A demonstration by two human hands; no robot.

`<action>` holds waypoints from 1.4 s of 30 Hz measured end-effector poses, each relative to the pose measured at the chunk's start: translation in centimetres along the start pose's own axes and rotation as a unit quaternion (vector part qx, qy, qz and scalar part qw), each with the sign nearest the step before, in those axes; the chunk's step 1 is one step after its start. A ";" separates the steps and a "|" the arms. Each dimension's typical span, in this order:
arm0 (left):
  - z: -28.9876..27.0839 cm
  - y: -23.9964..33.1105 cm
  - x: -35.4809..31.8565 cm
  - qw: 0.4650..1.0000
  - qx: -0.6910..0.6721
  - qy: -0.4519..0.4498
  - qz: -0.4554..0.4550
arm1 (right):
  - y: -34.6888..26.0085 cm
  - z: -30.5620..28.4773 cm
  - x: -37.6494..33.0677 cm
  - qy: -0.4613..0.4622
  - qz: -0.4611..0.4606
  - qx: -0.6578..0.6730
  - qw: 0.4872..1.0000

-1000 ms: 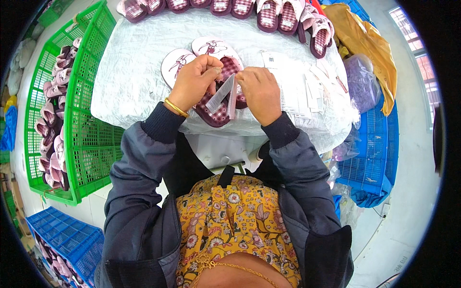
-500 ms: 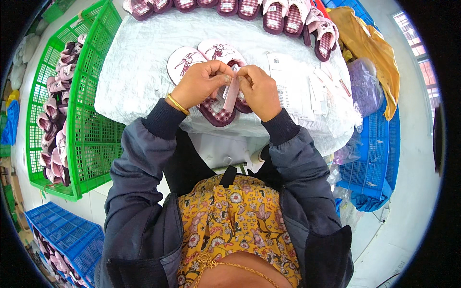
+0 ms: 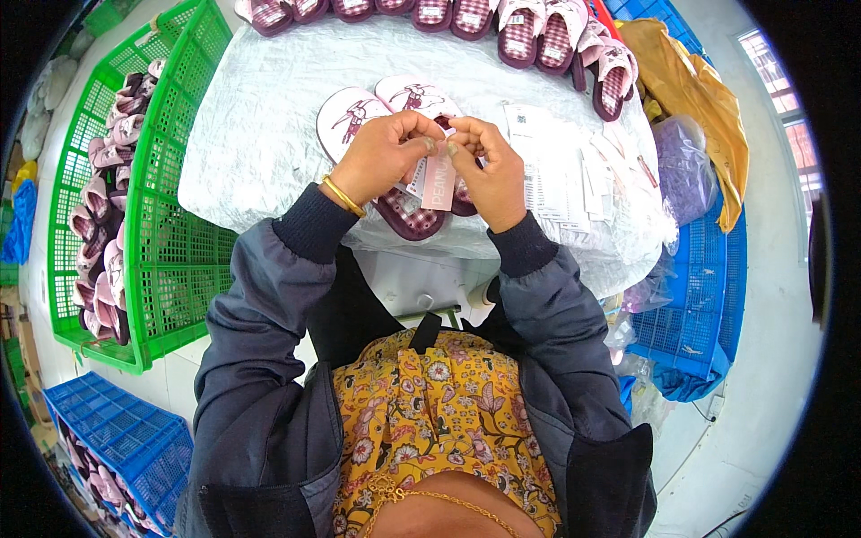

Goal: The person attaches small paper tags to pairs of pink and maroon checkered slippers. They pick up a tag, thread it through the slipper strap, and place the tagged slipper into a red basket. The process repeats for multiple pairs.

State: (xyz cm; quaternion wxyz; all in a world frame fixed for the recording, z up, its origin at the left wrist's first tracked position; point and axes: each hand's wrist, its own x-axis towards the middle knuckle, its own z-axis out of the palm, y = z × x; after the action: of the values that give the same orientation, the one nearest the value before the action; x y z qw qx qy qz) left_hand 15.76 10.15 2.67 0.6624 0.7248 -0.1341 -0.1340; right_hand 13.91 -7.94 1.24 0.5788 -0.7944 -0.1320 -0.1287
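The left hand [image 3: 384, 157] and right hand [image 3: 491, 175], about equally near, pinch their fingers narrow at the top of a pink tag [image 3: 436, 190] hanging over the slippers [image 3: 348, 120], its long axis pointing toward the near edge of the counter [image 3: 256, 134].

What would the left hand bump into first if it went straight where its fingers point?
Probably the right hand, just across from the left hand at the top of the pink tag. From above, I can't tell whether they touch.
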 end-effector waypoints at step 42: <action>0.4 -2.9 0.0 0.998 -0.004 0.005 0.070 | 0.0 -0.6 0.1 -0.116 0.111 0.070 0.985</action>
State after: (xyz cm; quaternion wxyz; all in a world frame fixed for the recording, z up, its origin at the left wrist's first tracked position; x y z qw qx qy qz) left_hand 15.65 9.98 -0.21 0.6738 0.7115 -0.1805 -0.0844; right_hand 14.00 -8.47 1.42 0.6242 -0.7713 -0.1181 0.0387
